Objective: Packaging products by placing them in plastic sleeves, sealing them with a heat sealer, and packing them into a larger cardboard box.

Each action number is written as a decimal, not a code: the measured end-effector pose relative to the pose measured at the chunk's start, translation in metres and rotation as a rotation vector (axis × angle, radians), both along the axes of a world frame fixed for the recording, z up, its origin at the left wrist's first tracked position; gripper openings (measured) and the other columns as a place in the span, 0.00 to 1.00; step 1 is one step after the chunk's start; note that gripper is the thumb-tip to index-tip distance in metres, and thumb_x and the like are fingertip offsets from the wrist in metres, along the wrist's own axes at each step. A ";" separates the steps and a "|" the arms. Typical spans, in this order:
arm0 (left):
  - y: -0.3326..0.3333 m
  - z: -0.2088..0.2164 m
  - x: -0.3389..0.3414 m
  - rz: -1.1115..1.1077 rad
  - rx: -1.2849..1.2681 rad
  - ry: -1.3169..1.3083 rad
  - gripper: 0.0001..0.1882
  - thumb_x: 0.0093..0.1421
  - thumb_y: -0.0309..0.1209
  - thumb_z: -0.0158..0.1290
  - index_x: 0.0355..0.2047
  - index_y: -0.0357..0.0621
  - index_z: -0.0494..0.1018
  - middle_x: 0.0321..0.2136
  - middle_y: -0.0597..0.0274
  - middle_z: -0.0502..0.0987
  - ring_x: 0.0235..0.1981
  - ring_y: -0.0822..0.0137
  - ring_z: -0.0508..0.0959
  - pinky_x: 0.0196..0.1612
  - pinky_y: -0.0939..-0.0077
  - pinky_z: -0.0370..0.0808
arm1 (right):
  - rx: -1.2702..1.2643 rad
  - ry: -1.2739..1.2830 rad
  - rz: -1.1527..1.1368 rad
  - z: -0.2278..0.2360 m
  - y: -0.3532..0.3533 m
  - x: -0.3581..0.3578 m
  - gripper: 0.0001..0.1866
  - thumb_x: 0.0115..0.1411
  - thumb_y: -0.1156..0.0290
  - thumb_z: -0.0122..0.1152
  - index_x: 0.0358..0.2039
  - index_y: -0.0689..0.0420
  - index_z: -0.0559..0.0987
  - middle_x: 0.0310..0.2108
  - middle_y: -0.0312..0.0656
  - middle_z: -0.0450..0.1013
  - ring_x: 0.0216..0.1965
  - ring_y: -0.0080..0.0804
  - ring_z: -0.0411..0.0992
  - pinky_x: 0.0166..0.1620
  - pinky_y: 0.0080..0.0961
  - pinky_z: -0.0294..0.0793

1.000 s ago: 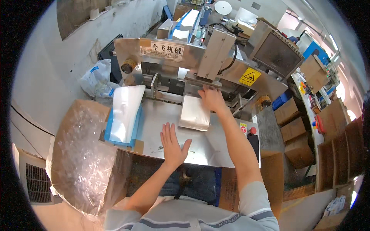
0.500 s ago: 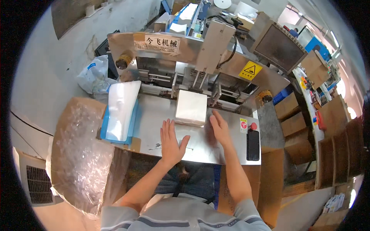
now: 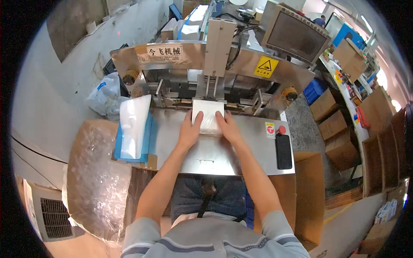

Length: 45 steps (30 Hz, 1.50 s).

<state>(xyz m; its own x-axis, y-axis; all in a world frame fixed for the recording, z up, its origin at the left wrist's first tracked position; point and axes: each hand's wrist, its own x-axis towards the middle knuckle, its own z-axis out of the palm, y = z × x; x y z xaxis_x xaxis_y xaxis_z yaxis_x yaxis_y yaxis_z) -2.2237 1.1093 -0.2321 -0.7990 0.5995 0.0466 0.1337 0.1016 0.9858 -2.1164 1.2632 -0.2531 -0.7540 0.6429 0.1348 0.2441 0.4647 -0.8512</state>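
Note:
A square stack of white sheets, which looks like napkins or thin paper, lies on the metal worktop at the mouth of a machine. My left hand presses against the stack's left side, thumb on its top. On the opposite side my right hand grips it the same way, its thumb also on the top edge. Between them the stack is held level. Its far edge sits under the machine's central column.
Left on the worktop, a blue tray holds clear plastic bags. A carton of crumpled clear film stands beside it. At the right are a red button and a black phone. A monitor rises behind; an open carton stands below right.
Both hands have moved forward and inward, from open beside the stack to gripping its two sides. The machine's side arms have shifted apart. My view has also shifted slightly.

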 end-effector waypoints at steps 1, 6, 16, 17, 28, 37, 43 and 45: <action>0.000 0.006 0.006 -0.021 -0.007 -0.017 0.36 0.69 0.49 0.51 0.62 0.26 0.60 0.55 0.38 0.73 0.56 0.52 0.74 0.61 0.66 0.67 | -0.141 0.059 -0.007 0.001 -0.002 0.002 0.34 0.68 0.49 0.53 0.61 0.67 0.71 0.61 0.64 0.66 0.65 0.55 0.63 0.67 0.38 0.58; -0.028 -0.018 0.026 0.023 0.268 -0.190 0.30 0.71 0.49 0.49 0.57 0.31 0.65 0.48 0.52 0.76 0.47 0.66 0.76 0.52 0.73 0.72 | -0.739 0.357 0.096 0.032 -0.026 0.036 0.45 0.56 0.67 0.73 0.69 0.61 0.58 0.57 0.51 0.70 0.58 0.36 0.68 0.60 0.32 0.68; -0.009 -0.005 0.000 -0.095 0.243 -0.576 0.40 0.66 0.58 0.50 0.67 0.40 0.59 0.60 0.47 0.69 0.59 0.58 0.72 0.60 0.64 0.69 | -0.282 0.253 0.155 0.029 -0.051 0.116 0.68 0.41 0.67 0.83 0.74 0.60 0.44 0.61 0.53 0.64 0.63 0.40 0.65 0.66 0.35 0.61; 0.004 -0.018 -0.023 -0.050 0.217 -0.579 0.42 0.65 0.56 0.53 0.67 0.40 0.57 0.61 0.46 0.68 0.60 0.57 0.71 0.60 0.62 0.71 | -0.289 0.213 0.147 0.024 -0.055 0.117 0.68 0.40 0.70 0.83 0.74 0.60 0.44 0.61 0.50 0.65 0.64 0.39 0.64 0.66 0.35 0.60; 0.082 -0.042 -0.095 -0.014 0.199 -0.579 0.21 0.64 0.32 0.60 0.52 0.31 0.70 0.35 0.56 0.81 0.31 0.69 0.82 0.33 0.78 0.82 | -0.215 0.239 0.120 -0.004 -0.062 0.128 0.50 0.45 0.72 0.81 0.65 0.60 0.60 0.58 0.46 0.68 0.61 0.36 0.67 0.64 0.34 0.64; -0.063 0.038 -0.047 -0.027 0.115 -0.189 0.15 0.64 0.36 0.58 0.45 0.37 0.77 0.31 0.64 0.81 0.28 0.75 0.79 0.29 0.84 0.72 | 0.028 0.234 0.108 0.023 -0.067 0.141 0.42 0.43 0.78 0.74 0.62 0.57 0.67 0.59 0.47 0.69 0.62 0.42 0.67 0.64 0.34 0.64; -0.339 0.042 -0.152 0.702 -0.294 0.479 0.24 0.67 0.38 0.56 0.58 0.36 0.70 0.48 0.55 0.79 0.45 0.66 0.79 0.48 0.72 0.76 | 0.181 0.325 0.128 0.045 -0.074 0.143 0.40 0.43 0.79 0.71 0.60 0.57 0.70 0.57 0.47 0.71 0.59 0.45 0.69 0.62 0.35 0.66; -0.393 0.022 -0.147 0.933 -0.539 0.806 0.26 0.67 0.37 0.56 0.60 0.34 0.68 0.53 0.52 0.77 0.51 0.62 0.78 0.53 0.69 0.75 | 0.226 0.318 0.133 0.049 -0.076 0.141 0.40 0.43 0.79 0.70 0.60 0.57 0.70 0.56 0.48 0.71 0.58 0.47 0.70 0.61 0.36 0.68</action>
